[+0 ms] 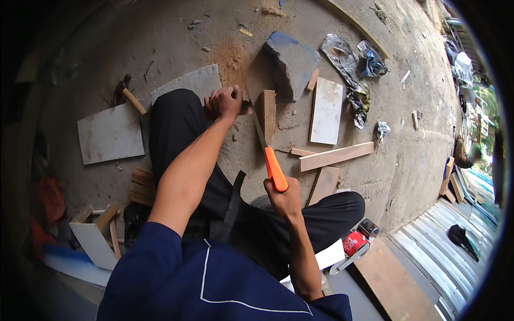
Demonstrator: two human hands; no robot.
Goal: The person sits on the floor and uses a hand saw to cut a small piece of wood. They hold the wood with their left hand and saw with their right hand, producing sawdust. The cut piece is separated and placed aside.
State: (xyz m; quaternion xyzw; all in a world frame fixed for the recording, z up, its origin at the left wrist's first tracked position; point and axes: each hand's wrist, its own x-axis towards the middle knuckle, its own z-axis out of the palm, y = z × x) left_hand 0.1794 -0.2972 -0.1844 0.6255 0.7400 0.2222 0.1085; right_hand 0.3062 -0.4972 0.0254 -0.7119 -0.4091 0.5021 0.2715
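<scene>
Right hand [285,201] nearest, fingers closed around the orange saw handle [276,169], blade reaching to the wood block [267,113]; left hand [224,102] grips beside that block.

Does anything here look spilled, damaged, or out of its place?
Yes. Orange-brown sawdust lies spilled on the concrete floor, beyond the left hand. Crumpled plastic wrapping and loose wood offcuts lie scattered to the right of the orange-handled saw in the right hand.
</scene>
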